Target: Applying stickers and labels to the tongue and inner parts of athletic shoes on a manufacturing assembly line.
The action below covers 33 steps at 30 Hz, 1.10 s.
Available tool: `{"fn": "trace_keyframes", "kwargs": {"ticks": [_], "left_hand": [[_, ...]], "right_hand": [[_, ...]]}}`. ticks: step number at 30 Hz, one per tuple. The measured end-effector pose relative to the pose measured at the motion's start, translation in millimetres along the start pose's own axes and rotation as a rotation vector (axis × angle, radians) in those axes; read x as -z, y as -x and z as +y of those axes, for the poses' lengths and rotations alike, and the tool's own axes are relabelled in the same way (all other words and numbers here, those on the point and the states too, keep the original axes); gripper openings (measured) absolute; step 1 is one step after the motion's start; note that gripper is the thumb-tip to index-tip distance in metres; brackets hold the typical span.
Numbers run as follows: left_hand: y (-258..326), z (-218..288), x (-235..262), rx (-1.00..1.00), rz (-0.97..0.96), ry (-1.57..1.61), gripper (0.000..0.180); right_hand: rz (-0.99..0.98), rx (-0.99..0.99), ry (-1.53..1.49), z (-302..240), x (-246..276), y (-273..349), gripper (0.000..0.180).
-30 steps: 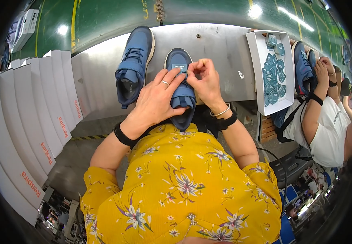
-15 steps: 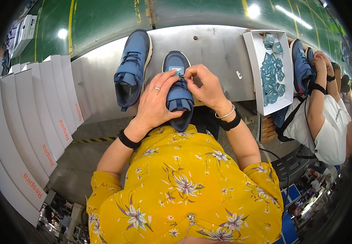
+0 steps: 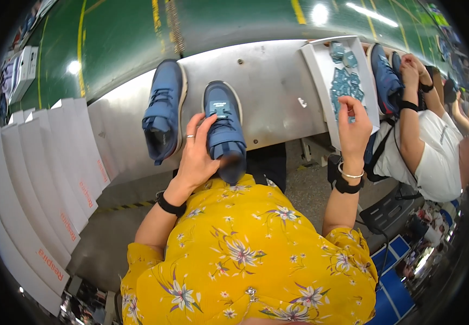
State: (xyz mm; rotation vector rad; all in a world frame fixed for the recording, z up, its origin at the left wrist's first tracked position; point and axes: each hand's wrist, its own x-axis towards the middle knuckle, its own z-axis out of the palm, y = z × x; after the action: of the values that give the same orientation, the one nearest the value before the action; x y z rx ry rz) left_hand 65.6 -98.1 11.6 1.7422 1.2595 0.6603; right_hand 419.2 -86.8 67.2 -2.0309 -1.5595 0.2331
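A blue sneaker (image 3: 224, 122) stands on the metal bench, toe pointing away, with a small teal tag (image 3: 220, 108) lying over its laces. My left hand (image 3: 196, 157) grips this sneaker along its left side, thumb near the heel and fingers up by the laces. Left of it stands a matching blue sneaker (image 3: 161, 111), untouched. Over at the right, my right hand (image 3: 355, 130) is above a shallow white box (image 3: 320, 70) of loose teal tags (image 3: 345, 84). Its fingers are loosely curled with a gap at the thumb, and I see nothing held in them.
White shoe boxes (image 3: 45, 189) are stacked in a stepped row at the left. A metal bench (image 3: 277, 81) runs across, with a green surface (image 3: 120, 32) beyond. At the right a co-worker's hands (image 3: 412, 67) are beside another blue shoe (image 3: 383, 76).
My right hand has left the laces and moved right to the box of tags. My left hand stays on the sneaker. The whole view has shifted slightly.
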Motion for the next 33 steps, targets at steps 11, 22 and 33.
{"fn": "trace_keyframes", "kwargs": {"ticks": [11, 22, 33], "left_hand": [[-28.8, 3.9, -5.8, -0.038, 0.051, -0.01, 0.078], [1.2, 52.0, 79.1, -0.166, 0.223, -0.228, 0.046], [-4.5, -37.8, 119.8, 0.317, 0.161, 0.05, 0.062]], "right_hand": [[-0.328, -0.086, 0.125, 74.9, 7.9, -41.5, 0.034], [-0.291, -0.012, 0.193, 117.7, -42.8, -110.7, 0.04], [-0.301, -0.053, 0.195, 123.4, -45.8, -117.9, 0.048]]}}
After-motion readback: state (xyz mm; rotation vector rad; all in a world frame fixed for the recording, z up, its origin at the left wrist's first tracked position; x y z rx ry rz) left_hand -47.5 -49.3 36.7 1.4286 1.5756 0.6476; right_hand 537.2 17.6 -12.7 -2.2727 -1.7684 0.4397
